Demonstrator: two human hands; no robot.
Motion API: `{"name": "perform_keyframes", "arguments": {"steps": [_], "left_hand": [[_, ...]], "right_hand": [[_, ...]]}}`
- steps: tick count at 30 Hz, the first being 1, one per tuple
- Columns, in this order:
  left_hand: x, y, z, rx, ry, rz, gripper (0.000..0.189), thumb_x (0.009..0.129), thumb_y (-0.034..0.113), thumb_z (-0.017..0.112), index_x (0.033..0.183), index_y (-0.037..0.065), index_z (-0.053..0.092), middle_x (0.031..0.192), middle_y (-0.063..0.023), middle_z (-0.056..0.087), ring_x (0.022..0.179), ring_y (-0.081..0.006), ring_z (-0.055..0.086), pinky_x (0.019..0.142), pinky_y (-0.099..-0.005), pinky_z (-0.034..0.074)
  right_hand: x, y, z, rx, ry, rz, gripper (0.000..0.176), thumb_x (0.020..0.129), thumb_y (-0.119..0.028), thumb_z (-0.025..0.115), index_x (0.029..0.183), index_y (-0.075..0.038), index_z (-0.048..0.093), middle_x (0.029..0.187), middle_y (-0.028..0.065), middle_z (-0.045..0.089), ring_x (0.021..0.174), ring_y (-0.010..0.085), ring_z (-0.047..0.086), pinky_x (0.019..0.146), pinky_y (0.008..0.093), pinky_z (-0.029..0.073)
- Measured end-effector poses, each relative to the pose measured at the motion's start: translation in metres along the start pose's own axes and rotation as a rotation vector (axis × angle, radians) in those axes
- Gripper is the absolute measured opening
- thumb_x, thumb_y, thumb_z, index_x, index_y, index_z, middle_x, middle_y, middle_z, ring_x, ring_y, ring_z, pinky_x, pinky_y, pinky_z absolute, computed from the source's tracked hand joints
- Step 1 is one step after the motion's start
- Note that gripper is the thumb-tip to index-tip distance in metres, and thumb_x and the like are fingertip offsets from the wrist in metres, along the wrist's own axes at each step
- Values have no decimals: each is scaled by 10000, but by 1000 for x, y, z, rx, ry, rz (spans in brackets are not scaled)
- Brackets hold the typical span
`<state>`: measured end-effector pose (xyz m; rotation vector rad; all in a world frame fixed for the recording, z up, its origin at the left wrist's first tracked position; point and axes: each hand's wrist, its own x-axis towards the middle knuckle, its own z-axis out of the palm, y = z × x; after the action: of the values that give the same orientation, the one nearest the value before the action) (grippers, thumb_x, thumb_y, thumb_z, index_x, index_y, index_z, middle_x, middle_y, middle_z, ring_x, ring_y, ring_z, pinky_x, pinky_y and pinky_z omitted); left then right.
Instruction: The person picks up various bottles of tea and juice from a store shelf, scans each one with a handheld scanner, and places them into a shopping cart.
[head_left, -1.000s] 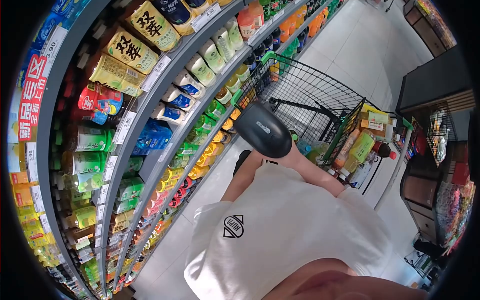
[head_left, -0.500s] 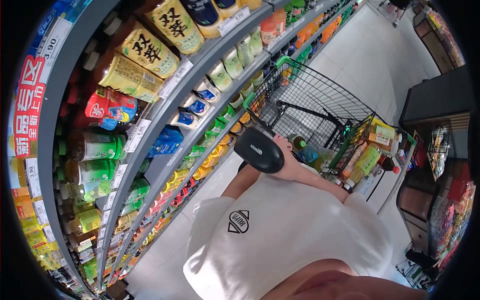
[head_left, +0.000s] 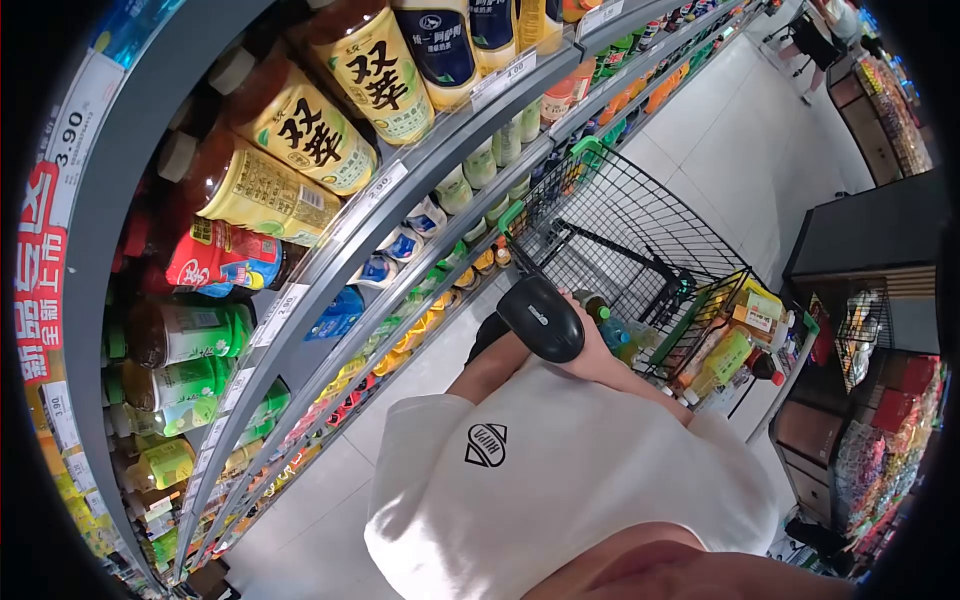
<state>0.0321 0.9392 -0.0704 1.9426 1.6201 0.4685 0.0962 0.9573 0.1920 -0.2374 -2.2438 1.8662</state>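
In front of my white shirt, a smooth black rounded object (head_left: 541, 318) covers most of my right hand (head_left: 590, 342). A sliver of that hand shows beside the object; its fingers are mostly hidden, and so is whatever they hold. My left forearm (head_left: 492, 366) runs up behind the black object, which hides the left hand. Just beyond the right hand lies a bottle with a green cap (head_left: 597, 309), near the wire shopping cart (head_left: 640, 215) with green corners. More bottles (head_left: 722, 362) lie at the cart's right end.
Curved shelves (head_left: 330, 255) packed with drinks fill the left side, with yellow-labelled bottles (head_left: 316, 133) on the upper one. Dark display stands (head_left: 868, 215) with packaged goods line the right. Another person (head_left: 812, 42) is at the far top right, beyond the tiled floor.
The view has shifted, so the shelf bottles look larger and nearer. The black object and my right hand sit slightly further right and lower. More of the distant person shows.
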Motion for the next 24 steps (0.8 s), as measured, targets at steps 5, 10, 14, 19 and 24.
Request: {"name": "perform_keyframes", "arguments": {"steps": [5,10,14,19,24], "left_hand": [[15,-4,-6,55,14,-33,128,746,315,552,812,224,613,732,19,537,774,-178,475,746,-353,258],[23,-6,-10,115,13,-68,126,745,312,553,816,226,612,738,18,537,767,-179,474,746,-351,256],[27,-3,-11,160,-14,-64,124,745,310,554,819,228,612,743,18,538,763,-179,473,746,-349,255],[28,10,-30,162,-153,-139,113,762,256,539,835,193,597,845,-7,561,835,-186,489,797,-341,286],[31,25,-76,-136,99,-126,119,768,194,530,863,149,585,892,-28,558,873,-188,495,801,-329,326]], "right_hand": [[-1,1,-13,43,66,-61,494,639,-112,669,1079,-18,465,1038,118,475,986,271,441,933,360,256],[-16,23,-23,133,65,-45,515,621,-103,694,1077,-21,469,1034,95,496,980,218,465,884,336,325],[-25,16,-34,198,17,22,441,650,-58,669,1046,-4,482,961,75,539,898,153,516,778,265,393],[-31,16,-33,242,81,31,477,632,-64,688,1057,-15,477,941,61,549,869,139,524,768,263,405],[-31,22,-31,202,137,11,517,614,-66,695,1076,-23,467,947,51,550,856,127,523,774,258,410]]}}
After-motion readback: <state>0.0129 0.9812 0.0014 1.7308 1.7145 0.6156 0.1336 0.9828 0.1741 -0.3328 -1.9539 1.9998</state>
